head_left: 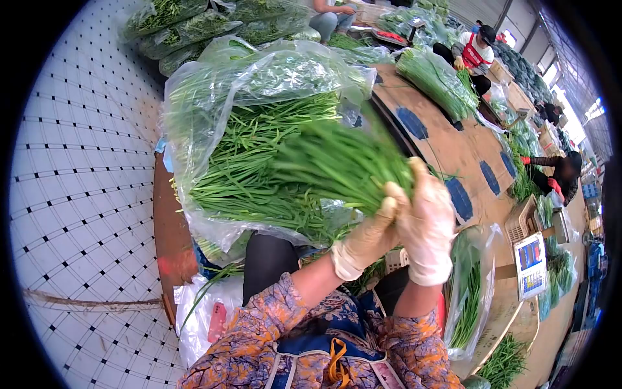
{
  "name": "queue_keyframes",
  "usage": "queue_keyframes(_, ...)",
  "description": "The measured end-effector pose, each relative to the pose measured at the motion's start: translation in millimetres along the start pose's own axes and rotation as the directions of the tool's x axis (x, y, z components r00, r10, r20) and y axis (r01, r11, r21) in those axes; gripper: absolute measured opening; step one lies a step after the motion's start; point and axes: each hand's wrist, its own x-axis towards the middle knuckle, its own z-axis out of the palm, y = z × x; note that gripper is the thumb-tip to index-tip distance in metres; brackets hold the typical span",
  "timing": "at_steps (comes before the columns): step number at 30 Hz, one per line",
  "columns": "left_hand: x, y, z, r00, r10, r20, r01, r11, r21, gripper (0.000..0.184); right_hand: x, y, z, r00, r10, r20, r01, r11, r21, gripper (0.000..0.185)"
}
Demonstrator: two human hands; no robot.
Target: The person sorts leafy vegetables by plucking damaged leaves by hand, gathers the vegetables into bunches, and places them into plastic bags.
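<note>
- The left hand (370, 236), in a pale glove, is right of centre, closed with the right hand about the gathered ends of a bunch of chive-like stalks (343, 162).
- The right hand (424, 227), gloved alike, grips the same ends from the right side; the glove shows no readable print.
- The bunch is at the centre of the frame, its leafy part blurred and fanned leftward above more cut stalks (259, 168).
- Those stalks lie in a large clear plastic bag (194, 139), left of centre, its film creased and glossy; no lettering can be made out on it.
- At the right of the frame, a white panel (531, 266) bears blue blocks and rows of small marks, too small to read.
- At the upper right, a co-worker's red apron (476, 55) has pale marks, likewise illegible.
- The brown board (447, 146) right of centre carries plain dark-blue oval patches (412, 123).
- At the lower left, a red phone-like object (218, 321) lies on white plastic (191, 305); its markings cannot be read.
</note>
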Motion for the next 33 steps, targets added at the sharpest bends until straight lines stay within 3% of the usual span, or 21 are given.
queue_keyframes(2, 7.8, 5.9, 8.3, 0.982, 0.186, 0.019, -0.178, 0.898, 0.403, 0.063, -1.3, -1.5, -19.7, 0.996, 0.073, -0.045, -0.07, 0.995, 0.066, 0.051)
queue_keyframes(3, 10.7, 11.0, 9.4, 0.957, 0.278, 0.077, -0.264, 0.735, 0.625, 0.061, -4.2, -2.2, -22.8, 0.988, 0.138, -0.068, -0.125, 0.978, 0.169, 0.051)
queue_keyframes(4, 9.7, 18.0, 8.9, 0.984, 0.16, 0.073, -0.172, 0.778, 0.604, 0.059, -6.3, 0.4, -20.7, 0.984, 0.159, -0.081, -0.133, 0.956, 0.262, 0.045)
queue_keyframes(5, 8.9, 24.3, 9.2, 0.984, 0.163, 0.073, -0.174, 0.777, 0.605, 0.059, -8.2, 2.5, -15.0, 0.979, 0.184, -0.093, -0.14, 0.925, 0.354, 0.04)
queue_keyframes(7, 7.1, 36.3, 10.5, 0.982, 0.186, -0.015, -0.143, 0.805, 0.576, 0.058, -5.0, -2.6, 9.3, 0.954, 0.296, 0.042, -0.229, 0.632, 0.741, 0.041)
queue_keyframes(8, 3.2, 41.1, 6.5, 0.971, 0.207, -0.123, -0.127, 0.875, 0.467, 0.058, -6.0, 3.2, 27.6, 0.968, 0.249, 0.041, -0.217, 0.737, 0.64, 0.042)
queue_keyframes(11, -20.8, 47.1, -39.5, 0.892, 0.176, -0.417, -0.101, 0.975, 0.196, 0.053, -12.6, 0.4, 85.4, 0.918, 0.223, 0.327, -0.393, 0.628, 0.672, 0.036)
queue_keyframes(12, -30.7, 45.8, -65.2, 0.857, 0.165, -0.489, -0.106, 0.984, 0.146, 0.05, -19.2, -1.4, 107.9, 0.855, 0.263, 0.447, -0.518, 0.479, 0.709, 0.043)
queue_keyframes(13, -41.1, 42.5, -93.3, 0.816, 0.148, -0.559, -0.115, 0.989, 0.093, 0.048, -39.3, 8.2, 151.2, 0.845, 0.282, 0.455, -0.533, 0.525, 0.664, 0.053)
queue_keyframes(14, -50.4, 36.3, -123.7, 0.741, 0.055, -0.669, -0.152, 0.985, -0.086, 0.044, -51.4, 11.6, 169.6, 0.767, 0.237, 0.597, -0.632, 0.44, 0.638, 0.061)
queue_keyframes(15, -63.6, 35.8, -138.1, 0.711, -0.056, -0.7, -0.16, 0.958, -0.239, 0.043, -69.7, 26.0, 200.6, 0.697, 0.223, 0.682, -0.675, 0.525, 0.519, 0.064)
queue_keyframes(17, -87.9, 36.8, -144.2, 0.598, -0.004, -0.801, -0.068, 0.996, -0.056, 0.039, -95.9, 37.0, 222.4, 0.624, 0.274, 0.732, -0.778, 0.309, 0.548, 0.063)
queue_keyframes(19, -104.1, 32.7, -158.6, 0.59, -0.025, -0.807, -0.055, 0.996, -0.071, 0.038, -95.8, 36.3, 197.3, 0.565, 0.327, 0.757, -0.825, 0.196, 0.531, 0.061)
queue_keyframes(20, -112.5, 29.8, -159.5, 0.58, -0.049, -0.813, -0.034, 0.996, -0.085, 0.036, -92.0, 37.5, 182.5, 0.588, 0.341, 0.734, -0.808, 0.198, 0.555, 0.059)
queue_keyframes(21, -119.6, 26.4, -159.4, 0.577, -0.056, -0.815, -0.032, 0.995, -0.09, 0.036, -99.5, 49.0, 182.6, 0.666, 0.346, 0.661, -0.745, 0.292, 0.599, 0.055)
queue_keyframes(23, -129.3, 22.7, -151.7, 0.519, -0.128, -0.845, 0.063, 0.992, -0.112, 0.033, -105.3, 59.6, 171.3, 0.723, 0.409, 0.557, -0.691, 0.401, 0.602, 0.048)
queue_keyframes(24, -141.1, 16.4, -160.9, 0.548, -0.145, -0.824, 0.091, 0.989, -0.114, 0.036, -109.5, 63.7, 164.6, 0.819, 0.39, 0.42, -0.559, 0.707, 0.432, 0.044)
queue_keyframes(28, -153.7, 6.5, -146.4, 0.559, -0.068, -0.827, 0.176, 0.984, 0.038, 0.038, -140.8, 56.8, 164.0, 0.827, 0.348, 0.442, -0.562, 0.541, 0.625, 0.035)
queue_keyframes(29, -152.1, 6.8, -141.3, 0.559, -0.073, -0.826, 0.18, 0.983, 0.035, 0.038, -136.0, 44.3, 146.6, 0.757, 0.337, 0.559, -0.612, 0.666, 0.427, 0.029)
queue_keyframes(31, -149.1, 6.2, -131.3, 0.592, -0.058, -0.804, 0.258, 0.958, 0.121, 0.032, -145.0, 27.1, 143.0, 0.821, 0.175, 0.543, -0.352, 0.905, 0.241, 0.032)
queue_keyframes(33, -150.2, 1.5, -134.6, 0.621, -0.079, -0.78, 0.267, 0.957, 0.116, 0.031, -139.6, 8.0, 145.4, 0.737, 0.182, 0.651, -0.28, 0.959, 0.049, 0.042)
